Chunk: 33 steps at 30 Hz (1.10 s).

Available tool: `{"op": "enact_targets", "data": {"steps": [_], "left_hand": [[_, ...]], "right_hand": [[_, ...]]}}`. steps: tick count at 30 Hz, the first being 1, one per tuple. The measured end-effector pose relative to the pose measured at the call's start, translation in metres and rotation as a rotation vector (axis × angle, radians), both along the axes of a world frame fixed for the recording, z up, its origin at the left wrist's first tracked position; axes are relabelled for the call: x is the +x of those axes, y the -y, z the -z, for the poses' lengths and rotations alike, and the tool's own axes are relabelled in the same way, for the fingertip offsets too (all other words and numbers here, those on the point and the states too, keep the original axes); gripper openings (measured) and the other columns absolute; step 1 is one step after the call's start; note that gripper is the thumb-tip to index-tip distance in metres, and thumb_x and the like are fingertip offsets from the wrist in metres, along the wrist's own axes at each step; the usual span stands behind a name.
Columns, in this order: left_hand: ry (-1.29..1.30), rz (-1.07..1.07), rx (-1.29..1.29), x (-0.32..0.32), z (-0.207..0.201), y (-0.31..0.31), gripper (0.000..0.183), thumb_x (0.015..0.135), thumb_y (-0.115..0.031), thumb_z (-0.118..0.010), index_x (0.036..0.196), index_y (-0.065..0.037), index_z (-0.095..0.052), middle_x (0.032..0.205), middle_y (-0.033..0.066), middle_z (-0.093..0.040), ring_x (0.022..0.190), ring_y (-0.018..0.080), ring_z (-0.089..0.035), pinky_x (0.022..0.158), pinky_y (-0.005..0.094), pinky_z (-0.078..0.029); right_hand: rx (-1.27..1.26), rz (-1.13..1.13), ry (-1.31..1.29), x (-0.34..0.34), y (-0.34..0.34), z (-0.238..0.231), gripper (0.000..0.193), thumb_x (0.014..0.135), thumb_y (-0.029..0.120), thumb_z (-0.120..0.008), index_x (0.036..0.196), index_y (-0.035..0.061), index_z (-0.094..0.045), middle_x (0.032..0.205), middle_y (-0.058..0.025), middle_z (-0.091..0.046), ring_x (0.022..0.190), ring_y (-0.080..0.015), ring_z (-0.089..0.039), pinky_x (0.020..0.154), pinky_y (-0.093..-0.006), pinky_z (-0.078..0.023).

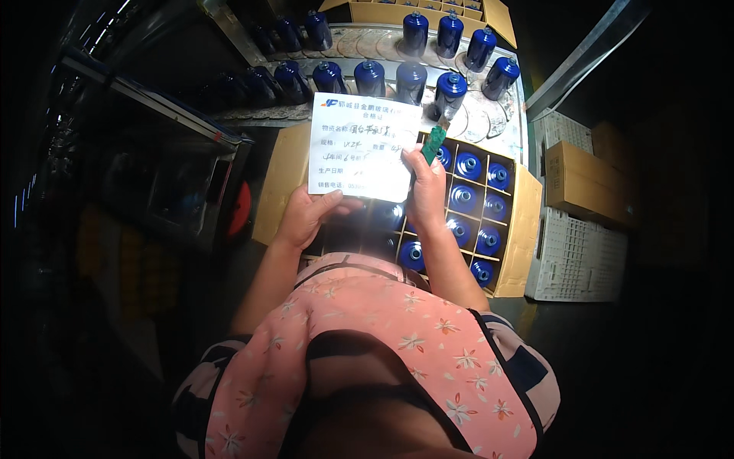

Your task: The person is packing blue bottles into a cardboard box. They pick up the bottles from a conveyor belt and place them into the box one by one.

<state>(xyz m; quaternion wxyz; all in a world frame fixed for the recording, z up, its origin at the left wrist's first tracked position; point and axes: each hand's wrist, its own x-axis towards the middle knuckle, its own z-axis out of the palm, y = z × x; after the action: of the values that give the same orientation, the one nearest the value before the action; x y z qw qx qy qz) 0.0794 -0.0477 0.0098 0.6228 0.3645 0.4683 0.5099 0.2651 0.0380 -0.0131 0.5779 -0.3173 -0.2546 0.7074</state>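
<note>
A pink apron (459, 344) lies below left hand (307, 216) and right hand (428, 185), both pinching a slip (355, 149), right also a green tool (434, 143). Likely reading; next probably needs one freed.

Left fingers (329, 200), right fingers (417, 163) in pinch grips

One left hand (306, 215), one right hand (428, 188), one paper slip (358, 157), one green tool (434, 143). Bench (483, 122): at least eleven blue bottles (370, 79), four toward far right corner; dark left end uncountable. Near box (522, 237): at least nine bottles (468, 165), some hidden. One divided box (498, 19) at bench's far edge.
</note>
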Motion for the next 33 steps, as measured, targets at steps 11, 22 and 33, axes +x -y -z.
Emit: {"op": "enact_targets", "data": {"steps": [11,22,33], "left_hand": [[0.024,-0.027,-0.026,0.0055,-0.0015,-0.0007,0.032,0.095,-0.009,-0.056,0.121,0.009,-0.051,0.105,0.0187,-0.067,0.091,0.0235,-0.069,0.076,0.0271,-0.056],[0.032,-0.034,-0.024,0.0086,-0.0055,-0.0036,0.033,0.095,-0.007,-0.055,0.122,0.010,-0.049,0.107,0.0189,-0.066,0.091,0.0244,-0.069,0.075,0.0271,-0.057],[0.015,-0.025,-0.039,0.0052,-0.0036,-0.0024,0.033,0.094,-0.009,-0.057,0.123,0.006,-0.052,0.108,0.0167,-0.067,0.092,0.0228,-0.069,0.076,0.0273,-0.054]], "right_hand": [[-0.020,-0.002,0.024,0.0048,-0.0012,-0.0024,0.009,0.088,0.012,-0.061,0.089,0.0030,-0.060,0.082,0.0004,-0.059,0.074,-0.0072,-0.053,0.070,-0.0230,-0.043],[-0.039,0.001,0.015,0.0053,-0.0046,-0.0037,0.008,0.088,0.011,-0.062,0.088,0.0031,-0.061,0.081,0.0011,-0.059,0.074,-0.0065,-0.053,0.069,-0.0225,-0.042],[-0.037,-0.015,0.010,0.0039,-0.0028,-0.0015,0.010,0.089,0.012,-0.061,0.087,0.0028,-0.061,0.081,0.0007,-0.059,0.074,-0.0067,-0.053,0.069,-0.0225,-0.042]]}}
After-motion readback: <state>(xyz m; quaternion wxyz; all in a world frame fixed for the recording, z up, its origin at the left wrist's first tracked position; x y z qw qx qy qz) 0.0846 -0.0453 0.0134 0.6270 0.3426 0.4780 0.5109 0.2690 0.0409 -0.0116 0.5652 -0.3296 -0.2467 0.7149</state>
